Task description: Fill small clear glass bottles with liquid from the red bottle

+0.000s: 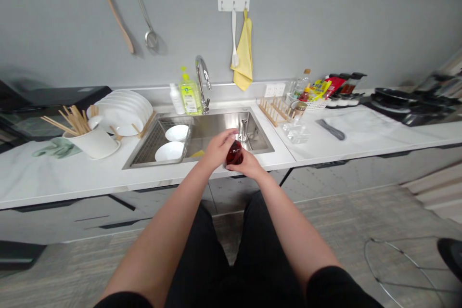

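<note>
A dark red, shiny, rounded container (234, 153) is held between both hands just above the sink's front edge; its exact kind is hard to make out. My left hand (219, 147) wraps the container's upper left side, fingers reaching over its top. From the right and below, my right hand (248, 163) grips it, with the thumb along its lower side. Behind the hands lies the steel sink (212, 127). Its left part carries a wire drain basket (149, 135) with two white bowls (169, 152). A bit of yellow cloth or sponge (198, 153) shows beside the basket.
The faucet (202, 77) rises behind the sink, beside a green soap bottle (190, 96). White plates (122, 113) and a chopstick holder (94, 142) stand left. On the right are a wooden rack (274, 110), a glass dish (296, 133), a dark grey utensil (331, 130) and a condiment basket (315, 104).
</note>
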The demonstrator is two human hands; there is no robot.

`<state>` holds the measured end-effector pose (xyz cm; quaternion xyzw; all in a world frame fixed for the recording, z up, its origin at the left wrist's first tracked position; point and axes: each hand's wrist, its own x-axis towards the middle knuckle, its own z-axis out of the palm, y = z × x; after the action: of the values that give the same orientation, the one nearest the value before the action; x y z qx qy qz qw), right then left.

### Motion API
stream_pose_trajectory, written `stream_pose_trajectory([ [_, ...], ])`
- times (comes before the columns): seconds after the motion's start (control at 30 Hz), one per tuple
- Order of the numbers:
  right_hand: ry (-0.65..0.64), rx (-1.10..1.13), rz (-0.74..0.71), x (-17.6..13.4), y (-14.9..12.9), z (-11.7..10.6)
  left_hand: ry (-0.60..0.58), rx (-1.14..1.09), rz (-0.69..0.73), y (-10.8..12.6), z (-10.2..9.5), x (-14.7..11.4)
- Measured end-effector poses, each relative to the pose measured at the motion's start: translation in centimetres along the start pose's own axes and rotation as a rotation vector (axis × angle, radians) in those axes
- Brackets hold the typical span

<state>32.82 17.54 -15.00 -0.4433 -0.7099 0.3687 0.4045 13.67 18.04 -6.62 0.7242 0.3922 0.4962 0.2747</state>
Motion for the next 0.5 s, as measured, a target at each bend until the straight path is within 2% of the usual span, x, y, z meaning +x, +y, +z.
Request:
stream_pose_trajectory([
  [0.07,0.019,-0.044,0.014,-0.1,-0.1,0.0,-0.019,0.016,-0.027,0.8,1.9,0.9],
  [0.17,0.048,-0.082,0.019,-0.1,-0.3,0.0,0.041,-0.024,-0.031,0.4,3.4,0.8],
  [0.3,0.056,-0.086,0.01,-0.1,-0.4,-0.1,0.106,-0.153,-0.025,-0.7,3.3,-0.3],
  [0.5,0.059,-0.102,0.007,-0.2,-0.5,0.0,0.061,-0.119,0.002,-1.1,2.8,-0.7],
])
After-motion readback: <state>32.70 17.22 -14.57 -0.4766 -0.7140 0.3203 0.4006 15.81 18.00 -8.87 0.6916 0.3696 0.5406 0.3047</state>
